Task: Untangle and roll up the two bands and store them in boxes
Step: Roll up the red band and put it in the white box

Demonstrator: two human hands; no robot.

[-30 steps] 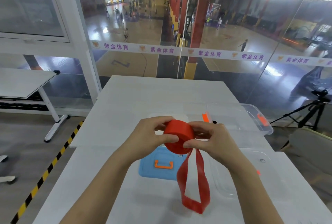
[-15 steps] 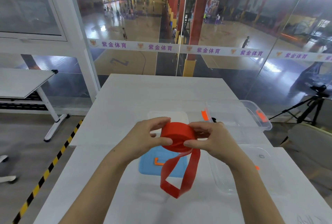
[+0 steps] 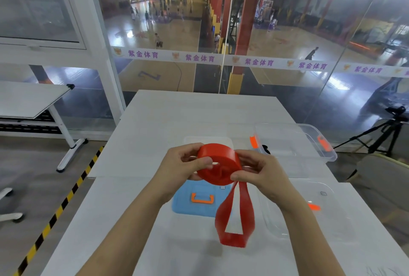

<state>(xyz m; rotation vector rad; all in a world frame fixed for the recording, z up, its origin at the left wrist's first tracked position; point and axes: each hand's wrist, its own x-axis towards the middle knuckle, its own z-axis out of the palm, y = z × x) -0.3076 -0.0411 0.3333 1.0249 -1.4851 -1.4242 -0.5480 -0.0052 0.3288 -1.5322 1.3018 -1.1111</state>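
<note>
The red band (image 3: 218, 164) is held in the air above the white table (image 3: 188, 116), between both hands, and most of it is wound into a thick flat roll. The left hand (image 3: 179, 169) grips the roll from its left side, thumb pressed on the face turned to the camera and fingers curled over the top edge behind it. The right hand (image 3: 259, 171) pinches the band at the roll's lower right, where the unwound part leaves it, thumb in front and fingers curled behind. From that pinch a loose loop (image 3: 234, 216) hangs straight down (its two strands spread a little apart, joined at the bottom); whether its lower end touches the table I cannot tell.

Under the hands a blue lid (image 3: 186, 205) with an orange handle (image 3: 201, 198) lies flat on the table. A clear box (image 3: 294, 140) with orange latches stands open at the far right of the table. A second clear box (image 3: 287, 227) sits nearer, just right of the hanging loop. A tripod (image 3: 387, 129) stands on the floor beyond the table's right edge.
</note>
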